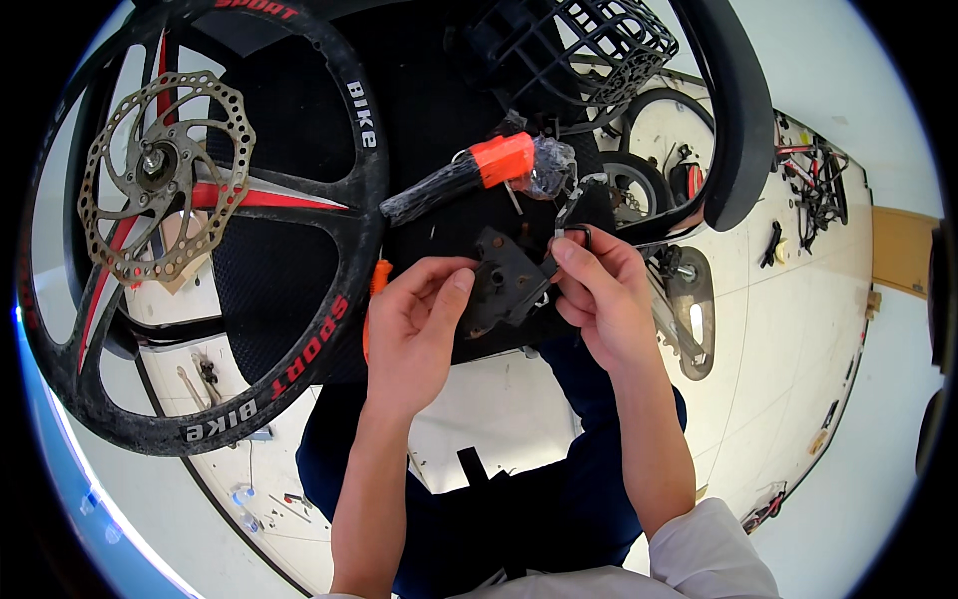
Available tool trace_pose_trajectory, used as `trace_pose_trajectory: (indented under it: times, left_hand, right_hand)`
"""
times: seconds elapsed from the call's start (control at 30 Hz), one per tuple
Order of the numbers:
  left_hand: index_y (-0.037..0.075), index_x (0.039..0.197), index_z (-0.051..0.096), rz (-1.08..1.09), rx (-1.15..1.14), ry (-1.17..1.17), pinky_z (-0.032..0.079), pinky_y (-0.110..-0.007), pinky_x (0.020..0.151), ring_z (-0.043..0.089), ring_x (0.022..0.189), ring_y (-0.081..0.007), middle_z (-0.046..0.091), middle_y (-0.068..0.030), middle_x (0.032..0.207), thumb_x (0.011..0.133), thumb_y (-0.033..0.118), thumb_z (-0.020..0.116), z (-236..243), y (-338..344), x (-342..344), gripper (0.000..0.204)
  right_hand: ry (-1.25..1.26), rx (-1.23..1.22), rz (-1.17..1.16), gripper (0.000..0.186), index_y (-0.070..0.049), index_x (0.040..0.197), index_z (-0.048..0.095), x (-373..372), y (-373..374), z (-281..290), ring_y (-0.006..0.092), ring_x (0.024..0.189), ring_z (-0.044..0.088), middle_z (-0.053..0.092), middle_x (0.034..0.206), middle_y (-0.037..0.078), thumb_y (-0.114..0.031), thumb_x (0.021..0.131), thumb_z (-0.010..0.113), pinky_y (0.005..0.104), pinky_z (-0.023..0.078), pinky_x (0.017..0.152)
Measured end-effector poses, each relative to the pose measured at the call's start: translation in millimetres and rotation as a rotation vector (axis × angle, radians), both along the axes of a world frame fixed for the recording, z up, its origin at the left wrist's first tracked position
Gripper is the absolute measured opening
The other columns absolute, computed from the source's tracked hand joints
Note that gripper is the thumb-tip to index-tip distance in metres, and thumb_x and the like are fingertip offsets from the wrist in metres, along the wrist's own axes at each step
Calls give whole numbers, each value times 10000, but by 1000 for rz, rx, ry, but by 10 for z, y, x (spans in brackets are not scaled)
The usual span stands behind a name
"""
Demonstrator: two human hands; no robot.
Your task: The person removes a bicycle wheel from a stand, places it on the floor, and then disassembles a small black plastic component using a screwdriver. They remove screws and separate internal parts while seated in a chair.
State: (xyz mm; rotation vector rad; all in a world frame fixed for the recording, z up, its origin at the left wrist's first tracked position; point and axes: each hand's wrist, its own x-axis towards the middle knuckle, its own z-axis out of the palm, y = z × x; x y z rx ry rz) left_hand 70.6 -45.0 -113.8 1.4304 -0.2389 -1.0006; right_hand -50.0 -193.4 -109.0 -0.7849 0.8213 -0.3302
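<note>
My left hand point(411, 334) pinches the left edge of a dark, flat metal bracket point(499, 285) with holes in it, between thumb and curled fingers. At the bracket's right side, my right hand point(611, 304) is closed with thumb and forefinger on a narrow grey metal lever point(567, 210) with a dark loop. The lever's lower end meets or overlaps the bracket; whether the two are joined I cannot tell. Just beyond the hands lies a black handle point(434, 192) with an orange band point(504, 160) and clear plastic wrapped about its end.
A black bicycle wheel point(225, 427) with a brake disc point(238, 130) stands at the left. An orange-handled tool point(380, 278) is partly behind my left hand. A black basket point(619, 50) sits at the back on the black seat point(419, 90). Loose bicycle parts point(818, 195) lie on the floor.
</note>
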Motion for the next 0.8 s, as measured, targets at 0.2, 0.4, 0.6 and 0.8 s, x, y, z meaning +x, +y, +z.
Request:
trace_pose_trajectory:
  times: [0.2, 0.4, 0.6, 0.8]
  left_hand:
    - [-52, 1075, 637, -26, 31, -89, 446, -181, 721, 560, 809, -39, 637, -38, 905, 974, 54, 558, -49, -2, -21, 166]
    - [-55, 1095, 633, 22, -11, -199, 487, -222, 859, 621, 954, -104, 664, -97, 1017, 938, -26, 569, -16, -32, -45, 172]
    - [-67, 1130, 625, 27, -64, -224, 481, -309, 991, 628, 1086, -194, 647, -159, 1170, 830, -90, 674, -111, -22, -74, 305]
    - [-76, 1211, 593, 52, -92, -182, 467, -346, 1030, 595, 1157, -228, 590, -194, 1273, 807, -85, 701, -149, -3, -46, 418]
  right_hand:
    - [66, -105, 51, 71, -48, 942, 605, 7, -1, 33, -9, 479, 294, 496, 700, -70, -92, 906, 647, 179, 207, 413]
    - [64, -579, 71, 154, -12, 965, 667, -23, 21, -78, -29, 586, 461, 652, 835, -10, 18, 814, 683, 140, 268, 459]
    - [47, -925, 227, 286, -62, 914, 702, -87, 16, -2, -44, 625, 489, 702, 895, -8, 80, 665, 701, 127, 239, 473]
    - [23, -1026, 337, 260, -31, 874, 703, -61, 33, 64, 152, 789, 703, 720, 931, 62, 80, 641, 726, 223, 532, 635]
